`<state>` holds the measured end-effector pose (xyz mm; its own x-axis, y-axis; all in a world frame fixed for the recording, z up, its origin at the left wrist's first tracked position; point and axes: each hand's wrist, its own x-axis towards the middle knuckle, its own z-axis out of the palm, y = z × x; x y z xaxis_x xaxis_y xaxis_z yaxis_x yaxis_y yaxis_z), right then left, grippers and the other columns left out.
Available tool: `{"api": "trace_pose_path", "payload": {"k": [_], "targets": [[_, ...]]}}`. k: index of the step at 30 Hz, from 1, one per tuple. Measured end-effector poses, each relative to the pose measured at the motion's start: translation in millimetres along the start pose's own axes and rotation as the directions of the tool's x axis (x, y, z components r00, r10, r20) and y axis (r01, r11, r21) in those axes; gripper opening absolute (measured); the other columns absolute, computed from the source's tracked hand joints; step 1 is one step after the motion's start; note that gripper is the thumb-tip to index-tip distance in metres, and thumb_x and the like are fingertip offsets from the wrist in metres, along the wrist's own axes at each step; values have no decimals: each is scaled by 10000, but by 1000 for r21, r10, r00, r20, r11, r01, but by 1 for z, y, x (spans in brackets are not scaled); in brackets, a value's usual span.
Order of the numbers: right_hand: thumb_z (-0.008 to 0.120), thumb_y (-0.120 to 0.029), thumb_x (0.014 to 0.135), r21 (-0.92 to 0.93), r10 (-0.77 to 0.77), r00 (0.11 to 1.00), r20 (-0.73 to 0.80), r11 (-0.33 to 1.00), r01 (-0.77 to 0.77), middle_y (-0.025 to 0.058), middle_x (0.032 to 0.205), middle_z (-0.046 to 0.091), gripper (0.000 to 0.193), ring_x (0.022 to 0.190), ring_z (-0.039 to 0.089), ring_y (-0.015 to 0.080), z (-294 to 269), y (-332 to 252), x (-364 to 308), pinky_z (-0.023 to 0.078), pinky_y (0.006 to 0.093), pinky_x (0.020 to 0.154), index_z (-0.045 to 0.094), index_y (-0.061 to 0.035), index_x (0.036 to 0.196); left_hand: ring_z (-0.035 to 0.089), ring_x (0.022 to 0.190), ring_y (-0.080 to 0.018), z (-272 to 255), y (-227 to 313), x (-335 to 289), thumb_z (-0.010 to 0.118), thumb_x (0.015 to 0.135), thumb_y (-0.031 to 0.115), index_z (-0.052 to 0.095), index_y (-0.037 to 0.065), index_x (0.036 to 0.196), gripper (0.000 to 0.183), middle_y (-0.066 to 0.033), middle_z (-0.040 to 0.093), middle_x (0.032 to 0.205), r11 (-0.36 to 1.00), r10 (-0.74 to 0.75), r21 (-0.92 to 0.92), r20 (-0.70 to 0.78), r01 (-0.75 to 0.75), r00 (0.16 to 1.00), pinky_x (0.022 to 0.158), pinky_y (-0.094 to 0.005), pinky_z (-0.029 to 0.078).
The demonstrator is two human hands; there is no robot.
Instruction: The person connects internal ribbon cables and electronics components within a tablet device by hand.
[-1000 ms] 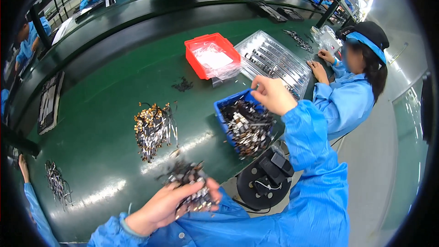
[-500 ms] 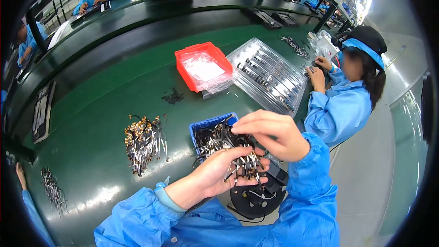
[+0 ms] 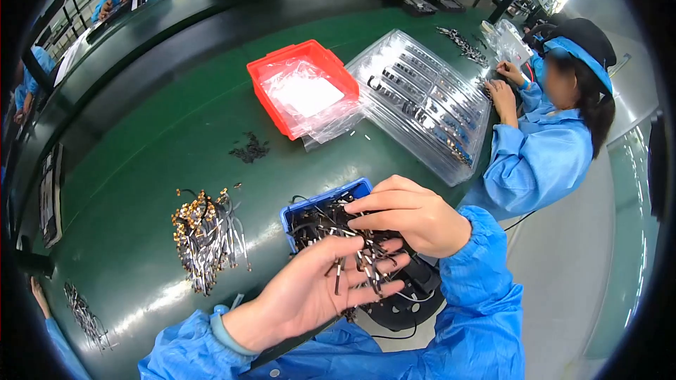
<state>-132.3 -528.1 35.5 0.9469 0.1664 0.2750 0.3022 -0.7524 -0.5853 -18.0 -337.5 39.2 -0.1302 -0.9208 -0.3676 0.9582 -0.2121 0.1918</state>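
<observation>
My left hand (image 3: 299,288) is palm up at the near side of a blue bin (image 3: 325,193), with its fingers spread. A loose bunch of small black-and-silver flex cables (image 3: 367,262) lies across those fingers, beside the thumb. Over the bin's right side, my right hand (image 3: 422,222) reaches in from the right. Its fingers are stretched out, and the tips touch or hover just over the cables; its thumb is hidden. Similar dark and silver cables (image 3: 310,226) fill the bin. Left of the bin lies a pile of cables with gold-coloured ends (image 3: 208,243).
A red tray (image 3: 301,49) holds clear plastic bags. Beside it are clear plastic trays of parts (image 3: 422,112). Small black pieces (image 3: 250,148) and another cable pile (image 3: 86,317) lie on the green table (image 3: 148,190). A co-worker (image 3: 542,134) works at the right.
My left hand has shifted left and down and opened wider, with fewer cables on its fingers. My right hand stays over the bin, slightly lower. The view has shifted, too.
</observation>
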Motion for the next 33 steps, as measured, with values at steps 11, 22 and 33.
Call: {"api": "trace_pose_path", "payload": {"k": [11,22,33], "targets": [[639,9,670,1,-155,986,63,988,155,79,1211,648,521,1097,588,272,26,-2,17,493,365,952,667,-24,1189,515,1261,-433,30,-17,-74,462,1015,187,74,90,1560,675,-294,488,1376,991,34,132,-228,-4,973,1035,-478,470],[570,-105,779,-192,-90,991,98,976,107,47,1285,598,434,1143,563,242,1,-9,4,475,345,881,639,-65,1206,651,811,-146,-26,54,-53,587,953,96,694,-59,974,190,-131,704,855,12,811,999,15,-42,584,761,-296,517],[624,40,671,-168,-9,993,-119,986,-12,129,1076,681,394,965,643,309,-9,-20,0,538,379,807,696,4,1056,658,941,-141,-51,85,20,589,977,174,610,-5,1224,306,-122,690,1073,324,515,931,-26,-166,857,846,-281,528]]}}
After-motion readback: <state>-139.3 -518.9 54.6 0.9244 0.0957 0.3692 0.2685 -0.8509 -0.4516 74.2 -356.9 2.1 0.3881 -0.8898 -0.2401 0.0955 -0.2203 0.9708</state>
